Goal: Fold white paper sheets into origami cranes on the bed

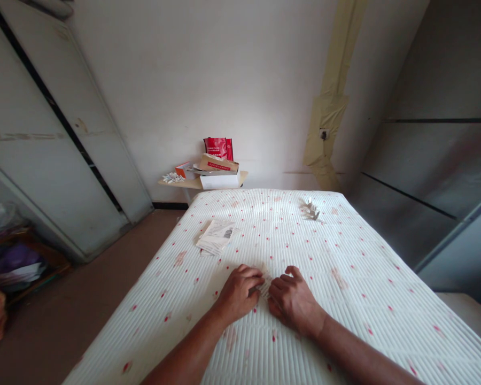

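A small piece of printed paper (265, 283) lies between my two hands, low over the ribbed mattress (240, 353). My left hand (240, 290) has its fingers closed on the paper's left side. Curled in at the other side, my right hand (294, 300) pinches the paper, with its index finger bent up. Much of the paper is hidden by my fingers, so its exact folded shape cannot be made out. Beyond my left hand lies a loose stack of printed paper sheets (218, 237). Several small folded paper shapes (311, 209) rest farther back on the right.
Behind the mattress, a small table (190, 184) bears a white box (220, 181), a red bag (219, 148), an orange-and-white box (182, 170) and a pile of small white pieces (173, 177). Grey cabinets (56, 144) stand left, dark panels (425, 166) right.
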